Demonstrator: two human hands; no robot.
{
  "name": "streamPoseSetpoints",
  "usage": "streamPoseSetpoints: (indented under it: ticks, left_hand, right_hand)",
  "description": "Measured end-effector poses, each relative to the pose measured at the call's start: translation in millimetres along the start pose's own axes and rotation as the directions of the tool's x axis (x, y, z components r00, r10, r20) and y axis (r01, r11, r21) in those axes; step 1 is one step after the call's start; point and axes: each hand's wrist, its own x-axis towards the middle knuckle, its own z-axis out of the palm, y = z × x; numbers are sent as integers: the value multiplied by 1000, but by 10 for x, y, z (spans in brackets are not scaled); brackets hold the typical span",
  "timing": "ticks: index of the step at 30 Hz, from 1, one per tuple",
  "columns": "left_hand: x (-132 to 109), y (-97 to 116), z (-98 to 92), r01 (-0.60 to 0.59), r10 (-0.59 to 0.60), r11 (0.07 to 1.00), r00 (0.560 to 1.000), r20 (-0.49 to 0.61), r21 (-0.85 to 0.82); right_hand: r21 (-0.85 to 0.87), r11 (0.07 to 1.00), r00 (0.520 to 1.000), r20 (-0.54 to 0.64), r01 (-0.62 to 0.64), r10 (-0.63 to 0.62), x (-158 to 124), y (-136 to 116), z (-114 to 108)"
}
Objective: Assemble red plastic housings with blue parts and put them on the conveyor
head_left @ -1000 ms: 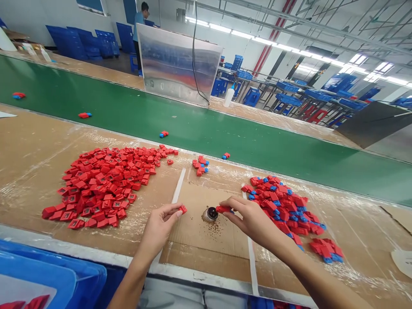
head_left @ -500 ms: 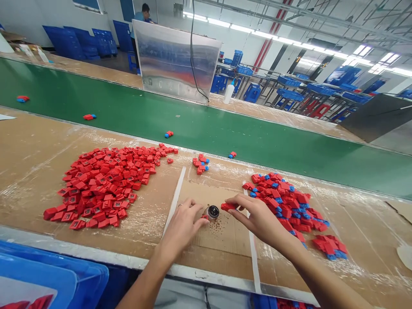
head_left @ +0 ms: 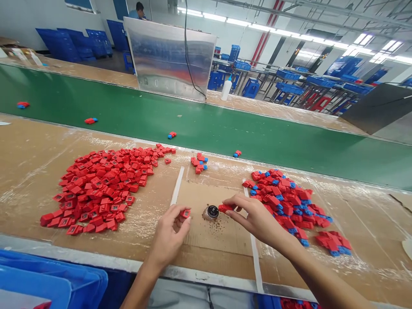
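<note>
Left hand [head_left: 169, 235], grip clenched on red plastic block [head_left: 185, 213], just left of dark round pot [head_left: 211, 212]; right hand [head_left: 254, 218] pinching second red block [head_left: 224, 208] at pot's right edge; plain red heap [head_left: 99, 189] left of pot, red-blue heap [head_left: 286, 201] right, seemingly sorted apart.

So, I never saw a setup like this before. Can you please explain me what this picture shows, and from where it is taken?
This picture comes from a camera worn on a person's head, looking forward and down at their own bare hands. The left hand pinches a red plastic part, and the right hand pinches another red part. Between them, a small round container sits on a cardboard sheet, with brown specks near it. On the bench, a pile of red parts lies to the left and a pile of red-and-blue parts to the right. Behind them is a wide green belt.
</note>
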Motion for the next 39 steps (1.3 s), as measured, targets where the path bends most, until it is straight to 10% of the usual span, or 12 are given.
streamPoseSetpoints:
  ticks: [39]
  left_hand:
    - [148, -178, -102, 248, -233, 903, 969, 85, -351]
  right_hand:
    - [129, 985, 993, -7, -113, 115, 3, 46, 47]
